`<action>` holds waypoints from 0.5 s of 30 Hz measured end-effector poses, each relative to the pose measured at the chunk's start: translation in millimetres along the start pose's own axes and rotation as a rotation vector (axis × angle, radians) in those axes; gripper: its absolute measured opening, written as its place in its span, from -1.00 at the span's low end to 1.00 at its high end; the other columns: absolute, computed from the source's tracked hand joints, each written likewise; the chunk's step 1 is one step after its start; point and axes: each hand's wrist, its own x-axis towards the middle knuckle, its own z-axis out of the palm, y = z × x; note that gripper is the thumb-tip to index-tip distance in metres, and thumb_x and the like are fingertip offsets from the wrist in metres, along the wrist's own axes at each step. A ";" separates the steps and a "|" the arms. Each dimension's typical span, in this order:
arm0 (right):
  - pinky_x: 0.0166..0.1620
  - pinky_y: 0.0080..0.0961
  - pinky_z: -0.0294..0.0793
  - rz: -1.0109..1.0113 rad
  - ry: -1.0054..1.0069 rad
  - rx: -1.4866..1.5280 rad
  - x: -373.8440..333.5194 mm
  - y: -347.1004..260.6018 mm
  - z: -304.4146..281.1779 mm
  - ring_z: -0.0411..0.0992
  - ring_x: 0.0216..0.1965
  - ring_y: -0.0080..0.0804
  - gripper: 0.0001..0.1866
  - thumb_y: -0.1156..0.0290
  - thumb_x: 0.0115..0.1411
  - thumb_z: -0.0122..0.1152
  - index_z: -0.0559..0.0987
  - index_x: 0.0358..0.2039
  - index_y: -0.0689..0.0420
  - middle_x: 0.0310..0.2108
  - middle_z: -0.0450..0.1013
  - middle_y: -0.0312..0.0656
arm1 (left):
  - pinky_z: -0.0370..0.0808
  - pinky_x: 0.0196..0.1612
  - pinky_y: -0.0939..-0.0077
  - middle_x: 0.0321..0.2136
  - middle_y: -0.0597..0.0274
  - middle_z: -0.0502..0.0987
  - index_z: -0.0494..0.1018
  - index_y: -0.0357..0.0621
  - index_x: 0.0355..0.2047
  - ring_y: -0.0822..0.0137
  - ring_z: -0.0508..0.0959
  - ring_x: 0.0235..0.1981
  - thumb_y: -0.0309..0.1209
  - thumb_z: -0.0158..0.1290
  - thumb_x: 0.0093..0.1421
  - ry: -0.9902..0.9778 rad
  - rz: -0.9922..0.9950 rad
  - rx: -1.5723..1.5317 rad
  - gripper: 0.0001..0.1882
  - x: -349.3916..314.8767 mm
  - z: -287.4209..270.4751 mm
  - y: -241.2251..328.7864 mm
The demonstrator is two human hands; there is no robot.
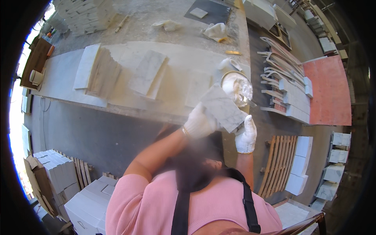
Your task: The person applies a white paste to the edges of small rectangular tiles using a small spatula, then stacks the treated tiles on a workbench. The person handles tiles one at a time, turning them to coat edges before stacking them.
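Observation:
A grey-veined white marble tile (226,111) is held tilted above the near edge of the workbench. My left hand (200,122), in a white glove, grips the tile's left side. At its lower right corner, my gloved right hand (246,135) has its fingers closed against the edge, with the thumb side up. Just beyond the tile sits a round tin (222,83) filled with white paste. A flat blade-like piece (250,102) sticks out at the tin's near right side. Left of the tile, more marble tiles (149,72) lie overlapping on the bench.
The pale workbench (129,109) runs left to right. A tile stack (87,66) stands on its left, with crumpled white cloths (215,32) at the back. On the right are curved stone pieces (276,70) and a wooden pallet (279,164). White boxes (92,201) stand behind left.

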 end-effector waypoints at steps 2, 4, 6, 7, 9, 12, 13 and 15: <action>-0.13 -0.45 0.52 -0.021 0.001 -0.041 -0.7 -0.8 1.2 0.56 -0.14 -0.34 -0.33 -0.09 0.45 0.02 0.48 0.16 0.34 -0.01 0.58 -0.06 | 0.18 0.43 0.18 0.33 0.17 0.36 0.28 -0.08 0.34 0.14 0.32 0.35 -0.05 -0.29 0.50 0.062 0.025 0.037 -0.44 0.5 2.3 2.3; -0.21 -0.49 0.52 -0.021 -0.007 -0.074 -3.2 -1.6 4.5 0.57 -0.24 -0.36 -0.36 -0.07 0.44 0.06 0.51 0.13 0.34 -0.10 0.60 -0.08 | 0.18 0.43 0.12 0.34 0.16 0.36 0.27 -0.06 0.36 0.11 0.32 0.35 0.03 -0.27 0.50 0.149 0.047 0.010 -0.40 0.7 6.4 7.7; -0.29 -0.51 0.52 0.007 -0.031 -0.100 -9.1 -3.4 9.7 0.57 -0.34 -0.37 -0.39 -0.03 0.42 0.11 0.54 0.10 0.34 -0.20 0.62 -0.09 | 0.19 0.42 0.04 0.35 0.14 0.35 0.26 -0.04 0.38 0.06 0.32 0.35 0.15 -0.25 0.48 0.291 0.073 -0.016 -0.32 0.7 11.1 16.9; -0.31 -0.52 0.52 0.035 -0.071 -0.115 -12.7 -4.1 13.4 0.57 -0.37 -0.37 -0.41 -0.01 0.42 0.13 0.55 0.08 0.34 -0.23 0.63 -0.09 | 0.19 0.42 0.00 0.35 0.12 0.34 0.25 -0.03 0.39 0.04 0.32 0.35 0.21 -0.25 0.45 0.249 0.052 -0.026 -0.27 0.1 13.6 22.8; -0.37 -0.52 0.52 0.091 -0.135 -0.164 -20.4 -4.9 21.5 0.56 -0.43 -0.37 -0.45 0.03 0.40 0.17 0.58 0.05 0.34 -0.29 0.63 -0.09 | 0.20 0.40 -0.08 0.36 0.09 0.33 0.23 -0.01 0.41 0.00 0.31 0.36 0.33 -0.24 0.39 0.205 0.023 0.015 -0.17 -1.7 18.1 35.8; -0.28 -0.43 0.53 0.187 -0.208 -0.254 -27.8 -4.0 31.3 0.57 -0.33 -0.32 -0.55 0.16 0.41 0.14 0.58 0.03 0.34 -0.24 0.63 -0.04 | 0.22 0.39 -0.11 0.37 0.02 0.31 0.20 -0.07 0.43 -0.03 0.33 0.34 0.44 -0.23 0.31 0.312 0.044 0.024 -0.03 -7.8 22.5 48.5; -0.24 -0.41 0.53 0.217 -0.228 -0.272 -29.1 -3.1 33.4 0.57 -0.29 -0.31 -0.58 0.21 0.42 0.12 0.58 0.03 0.34 -0.23 0.62 -0.04 | 0.23 0.39 -0.10 0.37 0.01 0.30 0.20 -0.08 0.43 -0.03 0.33 0.34 0.44 -0.23 0.31 0.353 0.052 0.055 -0.02 -9.7 23.5 51.1; -0.28 -0.43 0.54 0.208 -0.246 -0.284 -28.6 -1.5 35.4 0.58 -0.33 -0.33 -0.57 0.17 0.41 0.15 0.59 0.00 0.33 -0.24 0.63 -0.05 | 0.23 0.39 -0.09 0.38 0.00 0.29 0.17 -0.11 0.44 -0.03 0.33 0.35 0.46 -0.24 0.30 0.289 0.047 0.075 0.01 -12.9 24.8 53.3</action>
